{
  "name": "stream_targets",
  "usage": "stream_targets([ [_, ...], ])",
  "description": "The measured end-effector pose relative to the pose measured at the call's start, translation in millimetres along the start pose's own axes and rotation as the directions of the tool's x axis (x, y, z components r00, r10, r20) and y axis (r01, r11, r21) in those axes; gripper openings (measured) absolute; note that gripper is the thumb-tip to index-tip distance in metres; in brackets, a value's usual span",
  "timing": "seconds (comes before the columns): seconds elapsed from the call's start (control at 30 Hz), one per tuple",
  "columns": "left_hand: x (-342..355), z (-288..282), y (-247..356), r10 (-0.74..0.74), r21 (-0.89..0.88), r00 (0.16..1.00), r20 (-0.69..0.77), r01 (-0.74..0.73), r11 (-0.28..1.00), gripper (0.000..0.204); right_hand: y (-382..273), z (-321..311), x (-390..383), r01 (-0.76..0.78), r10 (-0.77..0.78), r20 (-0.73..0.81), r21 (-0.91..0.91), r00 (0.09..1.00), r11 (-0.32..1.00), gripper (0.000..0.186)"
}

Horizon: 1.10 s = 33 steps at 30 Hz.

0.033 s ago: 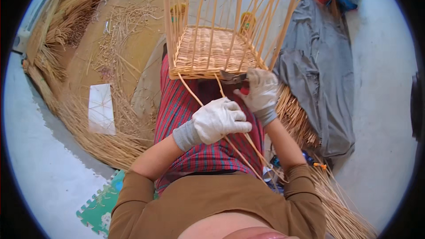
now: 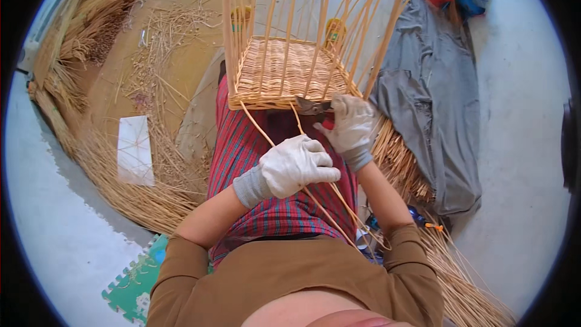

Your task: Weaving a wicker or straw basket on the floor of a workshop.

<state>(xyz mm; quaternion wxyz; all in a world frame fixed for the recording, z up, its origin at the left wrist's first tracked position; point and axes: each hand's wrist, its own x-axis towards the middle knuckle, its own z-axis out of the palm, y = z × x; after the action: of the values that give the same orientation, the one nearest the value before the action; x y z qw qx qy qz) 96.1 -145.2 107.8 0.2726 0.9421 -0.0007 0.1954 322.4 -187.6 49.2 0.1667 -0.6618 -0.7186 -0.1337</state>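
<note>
A woven wicker basket (image 2: 290, 68), with tall upright stakes round its flat base, rests over my lap. My left hand (image 2: 296, 166), in a white glove with a grey cuff, is closed around long wicker strands (image 2: 259, 127) that run from the basket's near edge down past my waist. At the right of that edge my right hand (image 2: 351, 124), gloved the same way, grips pruning shears (image 2: 310, 106). Their dark jaws lie against the near rim beside a strand, and a bit of red handle shows under the palm. Whether the blades touch a strand I cannot tell.
Bundles of wicker rods (image 2: 103, 163) curve along the left, with scattered offcuts (image 2: 160, 45) and a white sheet (image 2: 135, 150) nearby. A grey cloth (image 2: 423, 109) covers more rods on my right. A green foam mat (image 2: 136, 284) lies at the lower left.
</note>
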Motion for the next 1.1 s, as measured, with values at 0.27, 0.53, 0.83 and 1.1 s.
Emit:
stream_targets([
  [0.27,-15,-14,18,-0.063,0.155,0.998,-0.028,0.067,0.986,0.028,-14,2,-3,-0.088,0.07,0.304,0.045,0.95,0.995,0.065],
  [0.53,-58,-27,22,-0.101,0.084,0.995,-0.021,0.103,0.991,0.017,-84,-1,20,-0.19,0.157,0.332,0.07,0.93,0.979,0.083],
  [0.83,-62,-31,22,-0.073,0.122,0.993,-0.096,0.084,0.989,0.015,-122,12,55,-0.241,0.209,0.415,0.025,0.886,0.97,0.077],
  [1.1,-59,-41,16,-0.046,0.109,0.996,-0.08,0.054,0.993,0.014,-123,22,54,-0.17,0.147,0.45,0.012,0.881,0.985,0.065],
])
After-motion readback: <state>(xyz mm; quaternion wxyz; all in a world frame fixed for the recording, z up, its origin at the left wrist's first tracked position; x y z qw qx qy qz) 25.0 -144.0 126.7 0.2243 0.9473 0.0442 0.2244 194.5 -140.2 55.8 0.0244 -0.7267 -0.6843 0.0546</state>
